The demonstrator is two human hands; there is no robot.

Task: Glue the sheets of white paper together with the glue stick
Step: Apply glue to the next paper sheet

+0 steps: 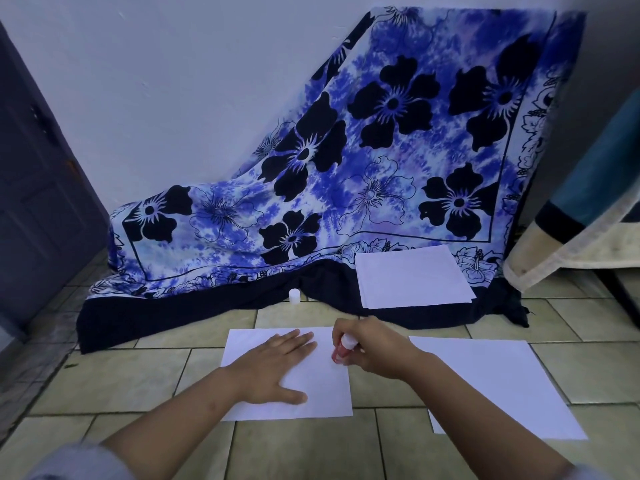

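Left sheet [318, 393]: white paper, matt, smooth, lying flat.
Right sheet [502, 386]: the same matt white paper.
Paper stack [412, 278]: smooth, matt white sheets.
Glue stick [343, 348]: plastic, red body with a slight gloss, white end.
Cap [294, 295]: smooth white plastic.
Cloth [381, 150]: thin fabric, matt, printed with blue and black flowers, softly creased, dark hem.
Floor [138, 375]: pale greenish tiles, faint sheen, darker grout lines.
Wall [173, 81]: painted, matt.

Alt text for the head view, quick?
The right hand holds a glue stick to a white sheet that the flat left hand presses to the tiled floor. A second sheet lies to its right; a paper stack and white cap sit beyond.
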